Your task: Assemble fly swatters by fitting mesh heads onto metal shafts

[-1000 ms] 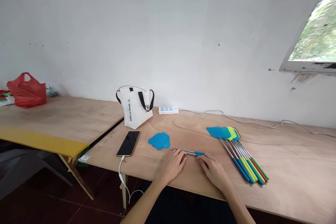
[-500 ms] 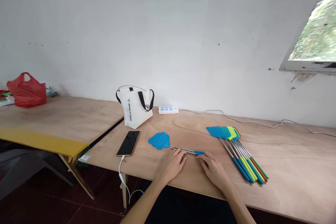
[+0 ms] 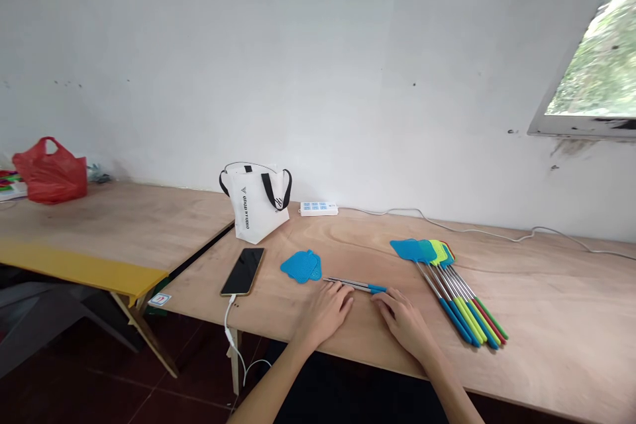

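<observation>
Two metal rods with blue handles (image 3: 361, 285) lie side by side on the wooden table. My left hand (image 3: 328, 310) rests palm down at their bare metal end, its fingertips touching or nearly touching the rods. By the blue grip end lies my right hand (image 3: 401, 318), lowered and relaxed, its fingers partly over the handles. Neither hand visibly grasps anything. Beyond my left hand are blue fly swatter heads (image 3: 301, 266), overlapping and loose from any rod. To the right, several assembled fly swatters (image 3: 457, 298) with blue, yellow-green, red and green handles lie fanned in a row.
A phone (image 3: 243, 271) with a white cable lies near the left edge of the table (image 3: 556, 305). Behind it stands a white bag (image 3: 258, 205) with black handles. A power strip (image 3: 318, 209) sits by the wall. A red plastic bag (image 3: 52, 172) rests on the neighbouring table.
</observation>
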Tool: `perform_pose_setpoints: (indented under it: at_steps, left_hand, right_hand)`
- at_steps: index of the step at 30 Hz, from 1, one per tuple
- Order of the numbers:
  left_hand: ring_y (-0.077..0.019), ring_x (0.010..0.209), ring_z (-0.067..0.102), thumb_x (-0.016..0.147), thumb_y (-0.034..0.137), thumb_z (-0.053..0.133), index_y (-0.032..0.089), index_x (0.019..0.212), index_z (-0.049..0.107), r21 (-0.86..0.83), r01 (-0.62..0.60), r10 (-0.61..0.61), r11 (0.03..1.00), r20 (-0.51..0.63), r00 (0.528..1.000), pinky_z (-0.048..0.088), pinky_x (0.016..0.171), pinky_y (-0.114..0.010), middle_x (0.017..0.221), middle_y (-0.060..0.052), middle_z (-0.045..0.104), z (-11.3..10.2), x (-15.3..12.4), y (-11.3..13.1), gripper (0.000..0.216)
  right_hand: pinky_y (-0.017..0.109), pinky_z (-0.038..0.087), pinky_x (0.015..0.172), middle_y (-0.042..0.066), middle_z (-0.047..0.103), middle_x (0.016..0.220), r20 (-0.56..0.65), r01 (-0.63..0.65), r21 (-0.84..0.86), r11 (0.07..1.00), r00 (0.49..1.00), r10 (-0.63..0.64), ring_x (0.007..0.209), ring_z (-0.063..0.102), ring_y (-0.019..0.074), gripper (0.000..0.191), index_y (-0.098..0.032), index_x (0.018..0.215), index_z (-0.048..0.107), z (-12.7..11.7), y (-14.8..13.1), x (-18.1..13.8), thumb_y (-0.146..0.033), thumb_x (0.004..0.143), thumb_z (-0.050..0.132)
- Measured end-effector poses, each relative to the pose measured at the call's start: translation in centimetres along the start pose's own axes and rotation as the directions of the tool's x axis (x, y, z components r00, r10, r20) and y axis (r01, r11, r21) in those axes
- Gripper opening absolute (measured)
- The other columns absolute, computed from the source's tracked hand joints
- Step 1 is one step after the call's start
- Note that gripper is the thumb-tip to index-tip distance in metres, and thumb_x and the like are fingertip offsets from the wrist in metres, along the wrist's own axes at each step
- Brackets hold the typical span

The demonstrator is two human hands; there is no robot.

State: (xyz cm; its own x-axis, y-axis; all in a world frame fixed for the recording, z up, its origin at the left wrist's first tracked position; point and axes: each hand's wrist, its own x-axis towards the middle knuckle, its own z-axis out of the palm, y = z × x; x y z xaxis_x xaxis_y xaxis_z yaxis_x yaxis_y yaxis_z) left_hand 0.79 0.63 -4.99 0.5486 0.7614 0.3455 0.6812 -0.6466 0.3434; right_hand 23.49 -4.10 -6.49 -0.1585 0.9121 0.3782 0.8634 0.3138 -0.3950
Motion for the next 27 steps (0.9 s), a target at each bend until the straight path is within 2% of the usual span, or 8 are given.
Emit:
perform_pose_setpoints:
  at_steps: [14,27]
  left_hand:
    - [-0.0231,0.106,0.063,0.103,0.027,0.049,0.024,0.115,0.066,-0.022,0.021,-0.021,1.0,0.023,1.0,0.049,0.091,-0.035,0.114,-0.005,0.068,-0.35,0.08,0.29,0.021]
    - [-0.024,0.111,0.063,0.103,0.029,0.048,0.022,0.12,0.063,-0.028,0.02,-0.02,0.999,0.008,1.0,0.049,0.097,-0.037,0.117,-0.006,0.068,0.25,0.07,-0.11,0.023]
  right_hand:
    - [0.041,0.051,0.091,0.006,0.067,0.101,0.002,0.002,0.027,1.0,1.0,-0.002,0.097,0.065,0.0243,0.035,-0.028,0.105,0.07,0.3,0.33,0.05,-0.032,0.104,0.035]
    - [0.037,0.054,0.086,0.004,0.065,0.096,-0.071,0.055,0.002,0.999,0.996,-0.054,0.091,0.065,0.0219,0.03,-0.028,0.099,0.069,0.33,0.36,-0.01,-0.028,0.103,0.039]
